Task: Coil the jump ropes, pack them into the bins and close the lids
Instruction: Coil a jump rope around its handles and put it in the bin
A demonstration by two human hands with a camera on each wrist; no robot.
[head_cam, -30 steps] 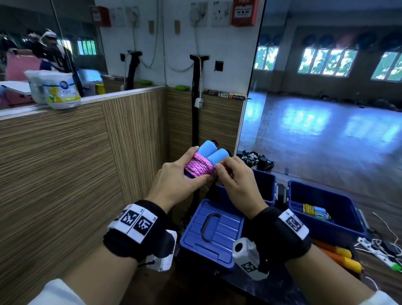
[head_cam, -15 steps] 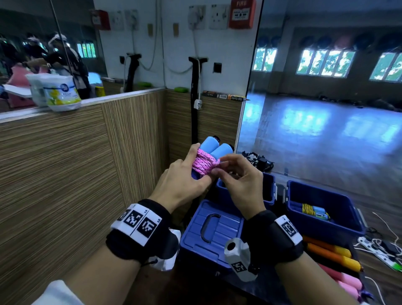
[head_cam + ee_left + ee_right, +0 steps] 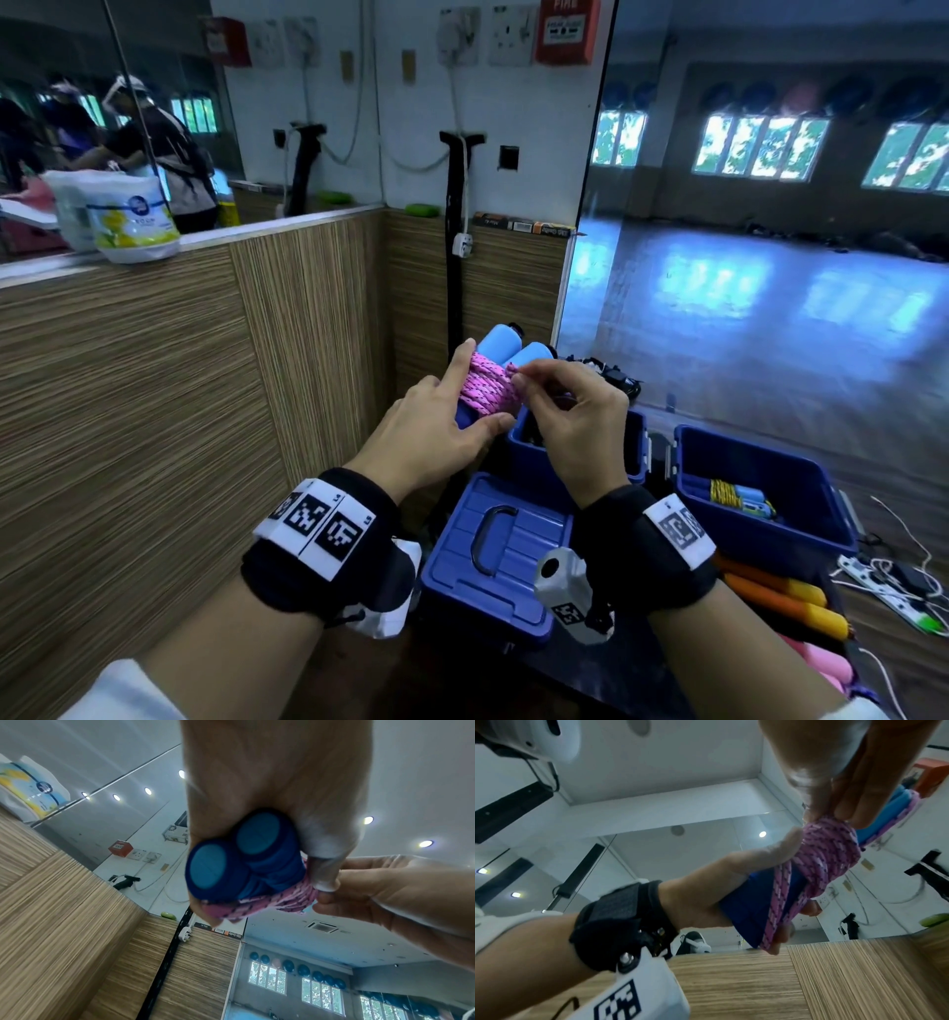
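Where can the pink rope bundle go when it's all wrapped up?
The right bin has bare floor left of and behind its yellow rope. The bin under the hands is mostly hidden. The closed lid is bare. Crowded: orange handles along the right bin's near wall.

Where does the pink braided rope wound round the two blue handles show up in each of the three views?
Head: the pink braided rope sits at centre, between the left hand and right hand.
Left wrist: the rope is right of centre, below the round handle ends.
Right wrist: the rope is at upper right.
Shared landmark: the blue handles.
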